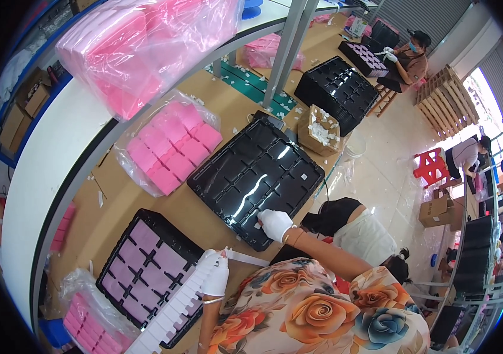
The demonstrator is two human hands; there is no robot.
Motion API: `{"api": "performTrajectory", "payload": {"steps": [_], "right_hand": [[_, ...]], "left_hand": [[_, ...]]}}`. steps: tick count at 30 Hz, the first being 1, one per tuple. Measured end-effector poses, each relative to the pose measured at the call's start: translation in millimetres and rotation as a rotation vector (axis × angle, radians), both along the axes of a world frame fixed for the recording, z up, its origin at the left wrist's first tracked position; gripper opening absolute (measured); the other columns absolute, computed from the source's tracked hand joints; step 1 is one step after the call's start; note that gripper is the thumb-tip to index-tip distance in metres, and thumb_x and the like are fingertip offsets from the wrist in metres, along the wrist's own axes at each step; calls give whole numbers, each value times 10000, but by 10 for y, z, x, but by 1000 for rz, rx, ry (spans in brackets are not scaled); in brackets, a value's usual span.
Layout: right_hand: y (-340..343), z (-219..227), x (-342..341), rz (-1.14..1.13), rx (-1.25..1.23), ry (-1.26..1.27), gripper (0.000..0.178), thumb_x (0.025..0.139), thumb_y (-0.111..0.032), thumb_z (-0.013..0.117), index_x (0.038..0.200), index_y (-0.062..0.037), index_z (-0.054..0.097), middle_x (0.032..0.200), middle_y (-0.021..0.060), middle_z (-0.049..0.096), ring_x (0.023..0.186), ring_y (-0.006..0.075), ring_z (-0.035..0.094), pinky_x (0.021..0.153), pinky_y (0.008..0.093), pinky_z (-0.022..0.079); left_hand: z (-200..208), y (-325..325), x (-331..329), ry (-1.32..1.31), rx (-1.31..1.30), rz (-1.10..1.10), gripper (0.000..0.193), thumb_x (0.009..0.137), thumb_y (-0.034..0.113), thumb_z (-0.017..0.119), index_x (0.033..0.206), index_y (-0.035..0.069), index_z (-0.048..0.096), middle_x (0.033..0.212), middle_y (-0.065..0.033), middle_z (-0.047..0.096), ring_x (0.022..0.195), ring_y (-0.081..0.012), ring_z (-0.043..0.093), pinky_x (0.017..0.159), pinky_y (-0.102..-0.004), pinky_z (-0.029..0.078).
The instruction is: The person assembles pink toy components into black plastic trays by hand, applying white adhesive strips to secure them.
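Note:
My left hand (215, 274), in a white glove, is closed on a long white strip (171, 318) with notched tabs along its edge. The strip slants down over a black tray (189, 245) with lilac foam blocks (138, 248) in its compartments. My right hand (276, 225), also gloved, has its fingers bunched against the near edge of a stack of glossy black trays (251, 171). At its fingertips is a small white sticker (258, 225), partly hidden. Another small white sticker (304, 176) lies on the stack's right side.
Bagged pink foam blocks (174, 144) lie left of the stack, more (95, 324) at the lower left. A large pink bag (145, 53) rests on a white shelf (56, 153). A carton of white scraps (319, 131) stands beyond. A co-worker (410, 59) sits at the far end.

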State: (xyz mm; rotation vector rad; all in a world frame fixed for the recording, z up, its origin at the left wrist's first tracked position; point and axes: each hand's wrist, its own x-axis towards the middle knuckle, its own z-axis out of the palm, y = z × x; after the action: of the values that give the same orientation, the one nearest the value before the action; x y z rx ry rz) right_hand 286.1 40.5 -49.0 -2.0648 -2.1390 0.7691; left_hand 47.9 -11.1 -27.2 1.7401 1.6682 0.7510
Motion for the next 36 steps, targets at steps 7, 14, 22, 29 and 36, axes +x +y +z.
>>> {"api": "performTrajectory", "payload": {"steps": [7, 14, 22, 29, 36], "right_hand": [[141, -12, -48, 126, -85, -127, 176, 791, -200, 613, 817, -26, 618, 804, 184, 646, 777, 361, 640, 683, 436, 510], [247, 31, -122, 131, -132, -214, 235, 751, -227, 661, 806, 1, 662, 809, 206, 654, 810, 366, 645, 719, 419, 527], [424, 202, -236, 254, -217, -312, 181, 741, -179, 639, 783, -13, 697, 827, 182, 675, 785, 330, 668, 684, 376, 547], [100, 189, -399, 171, -1, -322, 144, 772, -81, 546, 811, -12, 666, 837, 176, 669, 794, 330, 665, 671, 405, 536], [16, 112, -285, 209, 42, -248, 134, 764, -69, 520, 819, 12, 612, 779, 199, 646, 761, 362, 649, 677, 428, 525]], "left_hand": [[4, 39, -56, 53, 65, -60, 277, 875, 293, 583, 754, 45, 560, 682, -130, 577, 653, -315, 577, 597, -393, 444], [49, 114, -38, 41, 111, -103, 268, 875, 287, 583, 762, 46, 559, 700, -130, 586, 662, -315, 582, 602, -397, 450], [50, 135, -60, -46, 167, -93, 213, 836, 200, 597, 701, 39, 562, 676, -151, 573, 658, -337, 576, 607, -426, 455], [68, 58, -124, -20, 160, -80, 226, 854, 219, 581, 713, 45, 543, 685, -141, 562, 666, -327, 569, 610, -420, 450], [104, 27, -133, 51, 171, -132, 225, 852, 240, 600, 735, 51, 569, 696, -122, 566, 664, -315, 568, 613, -407, 441]]}}
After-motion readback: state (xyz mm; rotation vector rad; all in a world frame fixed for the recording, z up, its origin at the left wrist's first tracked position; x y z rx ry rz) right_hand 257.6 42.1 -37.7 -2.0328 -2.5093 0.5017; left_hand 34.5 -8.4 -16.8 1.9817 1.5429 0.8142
